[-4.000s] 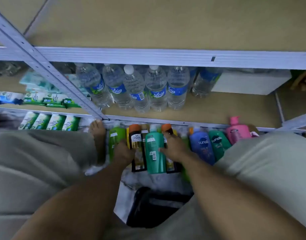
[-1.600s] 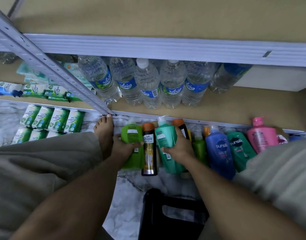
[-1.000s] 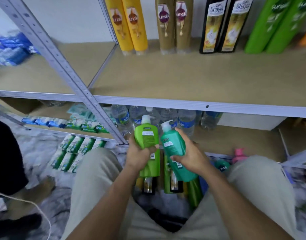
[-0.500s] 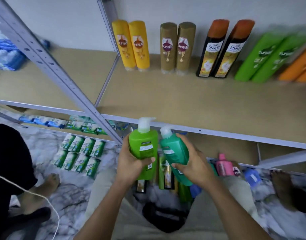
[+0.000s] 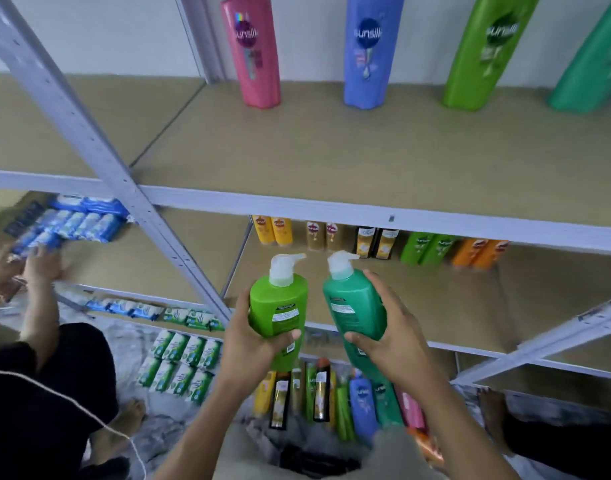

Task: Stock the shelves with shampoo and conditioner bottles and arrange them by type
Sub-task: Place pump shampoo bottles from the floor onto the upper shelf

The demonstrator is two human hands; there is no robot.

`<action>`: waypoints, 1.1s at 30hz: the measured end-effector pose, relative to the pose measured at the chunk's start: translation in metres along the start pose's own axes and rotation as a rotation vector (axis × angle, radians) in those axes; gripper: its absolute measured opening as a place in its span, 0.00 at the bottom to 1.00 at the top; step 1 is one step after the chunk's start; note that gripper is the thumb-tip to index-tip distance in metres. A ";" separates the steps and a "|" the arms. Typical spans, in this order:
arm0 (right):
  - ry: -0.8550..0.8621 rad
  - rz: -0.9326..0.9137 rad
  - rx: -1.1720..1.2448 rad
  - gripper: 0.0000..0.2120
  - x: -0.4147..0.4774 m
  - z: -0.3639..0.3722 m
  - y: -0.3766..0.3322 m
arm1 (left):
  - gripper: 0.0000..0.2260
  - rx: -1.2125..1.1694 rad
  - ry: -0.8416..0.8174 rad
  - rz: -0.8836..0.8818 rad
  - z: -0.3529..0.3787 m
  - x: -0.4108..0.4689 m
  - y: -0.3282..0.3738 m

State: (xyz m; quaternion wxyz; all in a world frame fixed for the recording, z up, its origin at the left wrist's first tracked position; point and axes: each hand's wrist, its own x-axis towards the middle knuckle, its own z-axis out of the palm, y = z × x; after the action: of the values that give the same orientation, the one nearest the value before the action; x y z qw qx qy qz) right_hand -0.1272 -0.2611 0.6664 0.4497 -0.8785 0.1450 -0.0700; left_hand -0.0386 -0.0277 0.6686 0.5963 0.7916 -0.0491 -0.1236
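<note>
Fingers (image 5: 382,289) clamped round both, light green pump bottle (image 5: 278,306) upright in my left hand (image 5: 248,344), teal pump bottle (image 5: 354,306) in my right hand (image 5: 394,336), and the matching tall green bottles (image 5: 484,53) stand up and rightward on the upper shelf (image 5: 331,150), closer to my right.

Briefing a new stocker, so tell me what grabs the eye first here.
Mid-frame, the left hand grips a light green pump bottle and the right hand a teal pump bottle. Above, a pink bottle, a blue bottle and a green bottle stand at the back of the upper shelf.
</note>
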 end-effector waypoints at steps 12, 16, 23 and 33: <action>0.179 -0.160 0.056 0.49 0.015 -0.102 -0.122 | 0.35 -0.042 0.066 0.218 -0.033 0.004 0.150; 0.293 -0.211 0.126 0.49 0.045 -0.120 -0.158 | 0.32 -0.046 0.099 0.290 -0.047 0.031 0.183; 0.441 -0.251 0.201 0.52 0.136 -0.138 -0.194 | 0.32 -0.091 0.123 0.385 -0.058 0.072 0.220; 0.584 -0.210 0.213 0.48 0.235 -0.113 -0.178 | 0.34 -0.138 0.211 0.406 -0.063 0.116 0.232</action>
State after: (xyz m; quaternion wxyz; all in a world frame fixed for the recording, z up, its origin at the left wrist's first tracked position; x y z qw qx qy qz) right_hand 0.1013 -0.3245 0.8753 0.4686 -0.7795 0.1683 -0.3801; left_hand 0.1054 -0.0609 0.8913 0.6637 0.7313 -0.1361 0.0793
